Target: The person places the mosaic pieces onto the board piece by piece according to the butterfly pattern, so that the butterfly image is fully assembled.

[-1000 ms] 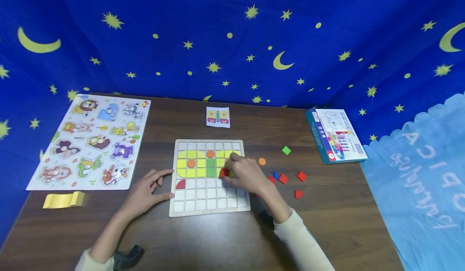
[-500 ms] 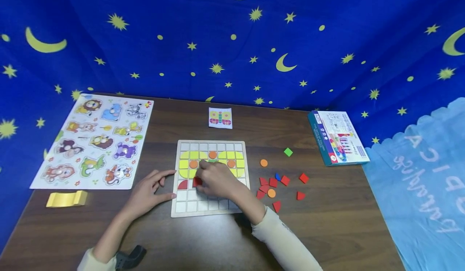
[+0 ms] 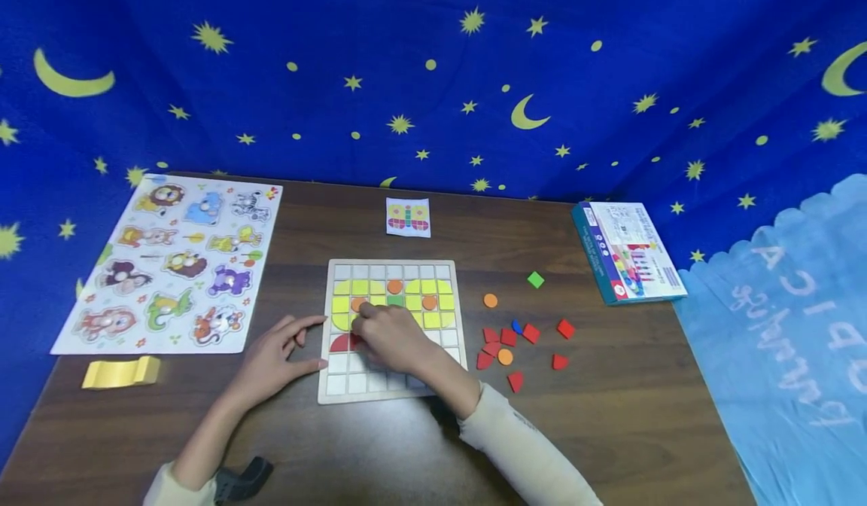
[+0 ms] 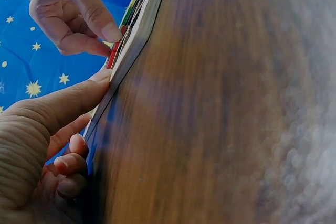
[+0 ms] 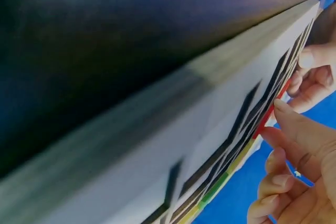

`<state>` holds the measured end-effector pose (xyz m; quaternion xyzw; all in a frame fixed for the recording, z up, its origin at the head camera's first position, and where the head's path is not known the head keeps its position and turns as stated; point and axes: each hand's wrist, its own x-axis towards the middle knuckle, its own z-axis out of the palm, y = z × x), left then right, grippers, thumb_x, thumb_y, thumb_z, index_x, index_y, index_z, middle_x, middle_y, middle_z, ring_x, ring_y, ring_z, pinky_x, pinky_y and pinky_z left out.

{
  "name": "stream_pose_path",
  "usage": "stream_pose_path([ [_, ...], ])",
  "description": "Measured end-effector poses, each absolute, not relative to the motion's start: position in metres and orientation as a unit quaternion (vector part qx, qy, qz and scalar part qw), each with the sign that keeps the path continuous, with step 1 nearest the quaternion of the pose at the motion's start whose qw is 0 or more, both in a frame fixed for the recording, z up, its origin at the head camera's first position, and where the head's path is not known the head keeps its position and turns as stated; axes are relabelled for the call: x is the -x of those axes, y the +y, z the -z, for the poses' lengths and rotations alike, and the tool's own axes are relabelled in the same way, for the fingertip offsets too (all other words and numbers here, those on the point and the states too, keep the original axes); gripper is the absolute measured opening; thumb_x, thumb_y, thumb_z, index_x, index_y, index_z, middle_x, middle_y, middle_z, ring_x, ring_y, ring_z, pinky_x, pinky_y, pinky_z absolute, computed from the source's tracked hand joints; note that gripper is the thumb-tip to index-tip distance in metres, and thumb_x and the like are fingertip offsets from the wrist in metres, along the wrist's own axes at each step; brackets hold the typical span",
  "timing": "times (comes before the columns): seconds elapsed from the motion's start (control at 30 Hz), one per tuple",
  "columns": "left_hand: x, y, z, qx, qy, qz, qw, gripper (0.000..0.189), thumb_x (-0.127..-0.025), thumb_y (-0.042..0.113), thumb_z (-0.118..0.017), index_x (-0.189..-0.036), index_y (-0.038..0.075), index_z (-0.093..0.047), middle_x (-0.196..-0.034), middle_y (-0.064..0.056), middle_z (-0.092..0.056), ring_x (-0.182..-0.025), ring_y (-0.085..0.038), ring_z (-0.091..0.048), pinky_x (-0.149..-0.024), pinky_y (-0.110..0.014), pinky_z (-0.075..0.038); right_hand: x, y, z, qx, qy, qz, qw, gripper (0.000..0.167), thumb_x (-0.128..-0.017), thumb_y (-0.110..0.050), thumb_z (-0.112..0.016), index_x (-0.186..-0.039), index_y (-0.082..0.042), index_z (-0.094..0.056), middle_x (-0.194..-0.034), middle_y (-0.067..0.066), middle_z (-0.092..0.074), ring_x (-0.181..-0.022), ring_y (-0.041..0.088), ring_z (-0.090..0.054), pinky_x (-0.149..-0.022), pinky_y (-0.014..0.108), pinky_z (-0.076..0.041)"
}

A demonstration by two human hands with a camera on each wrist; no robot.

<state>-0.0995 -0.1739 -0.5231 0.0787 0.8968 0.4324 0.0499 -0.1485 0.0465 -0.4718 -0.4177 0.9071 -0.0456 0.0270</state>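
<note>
The wooden grid board (image 3: pixel 369 397) lies mid-table with yellow, green and round orange tiles (image 3: pixel 430 303) in its upper rows. Below them, at the left, a red quarter-round tile (image 3: pixel 339 343) fills a cell. My right hand (image 3: pixel 393 338) reaches over the board and pinches a red square tile (image 5: pixel 266 118) between thumb and index finger, at the cell beside the quarter-round. Its fingers hide most of that tile in the head view. My left hand (image 3: pixel 274 359) touches the board's left edge with index finger and thumb (image 4: pixel 86 95), the other fingers bent.
Right of the board lie several loose red tiles (image 3: pixel 508 337), orange discs (image 3: pixel 491 300), a blue piece (image 3: pixel 517 327) and a green square (image 3: pixel 536 279). A butterfly card (image 3: pixel 408 224) lies behind the board. Animal puzzle (image 3: pixel 169 265) and yellow block (image 3: pixel 120 373) are left, a box (image 3: pixel 633 254) right.
My right hand has carried the red square tile from the board's right half leftward, then down to the cell beside the red quarter-round. The left hand has stayed at the edge.
</note>
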Motion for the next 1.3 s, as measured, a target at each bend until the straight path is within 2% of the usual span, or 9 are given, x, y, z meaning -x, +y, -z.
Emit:
stream_pose_path([
  [0.33, 0.095, -0.176, 0.523, -0.073, 0.903, -0.421, 0.049, 0.061, -0.075, 0.029, -0.087, -0.13, 0.015, -0.063, -0.086, 0.003, -0.043, -0.065, -0.005, -0.033, -0.058, -0.025, -0.029, 0.146, 0.065, 0.463, 0.412, 0.91, 0.048, 0.012, 0.02, -0.088, -0.032, -0.074, -0.101, -0.016, -0.076, -0.087, -0.004, -0.061, -0.067, 0.006, -0.051, -0.063, 0.022, -0.043],
  [0.43, 0.095, -0.176, 0.523, -0.073, 0.903, -0.421, 0.049, 0.061, -0.075, 0.029, -0.087, -0.13, 0.015, -0.063, -0.086, 0.003, -0.044, -0.065, -0.006, -0.033, -0.058, -0.025, -0.029, 0.148, 0.085, 0.46, 0.397, 0.916, 0.06, 0.007, 0.02, -0.087, -0.031, -0.076, -0.101, -0.016, -0.076, -0.086, -0.004, -0.06, -0.067, 0.006, -0.05, -0.063, 0.023, -0.043],
  [0.7, 0.096, -0.175, 0.521, -0.073, 0.902, -0.422, 0.06, 0.063, -0.075, 0.03, -0.086, -0.131, 0.014, -0.062, -0.087, 0.002, -0.044, -0.065, -0.006, -0.034, -0.059, -0.025, -0.03, 0.146, 0.152, 0.464, 0.336, 0.937, 0.082, -0.044, 0.023, -0.081, -0.028, -0.082, -0.096, -0.011, -0.075, -0.085, -0.001, -0.059, -0.061, 0.007, -0.048, -0.051, 0.021, -0.038],
  [0.87, 0.099, -0.173, 0.521, -0.079, 0.9, -0.425, 0.055, 0.063, -0.075, 0.029, -0.087, -0.131, 0.014, -0.063, -0.087, 0.002, -0.044, -0.066, -0.006, -0.034, -0.059, -0.025, -0.03, 0.14, 0.191, 0.464, 0.294, 0.951, 0.078, -0.053, 0.026, -0.079, -0.025, -0.084, -0.096, -0.009, -0.074, -0.085, 0.001, -0.057, -0.059, 0.009, -0.045, -0.053, 0.025, -0.039],
  [1.13, 0.099, -0.171, 0.521, -0.079, 0.9, -0.424, 0.058, 0.063, -0.075, 0.029, -0.087, -0.131, 0.014, -0.063, -0.087, 0.002, -0.044, -0.066, -0.006, -0.034, -0.059, -0.025, -0.031, 0.131, 0.238, 0.465, 0.234, 0.969, 0.074, -0.02, 0.032, -0.076, -0.023, -0.086, -0.099, -0.004, -0.074, -0.087, 0.003, -0.057, -0.058, 0.009, -0.043, -0.052, 0.023, -0.037],
  [1.3, 0.099, -0.172, 0.52, -0.078, 0.905, -0.416, 0.052, 0.062, -0.075, 0.031, -0.087, -0.13, 0.014, -0.063, -0.087, 0.002, -0.044, -0.065, -0.006, -0.033, -0.058, -0.025, -0.03, 0.13, 0.253, 0.468, 0.216, 0.973, 0.08, -0.014, 0.032, -0.076, -0.02, -0.087, -0.102, -0.006, -0.075, -0.088, 0.003, -0.06, -0.063, 0.012, -0.05, -0.057, 0.025, -0.043],
])
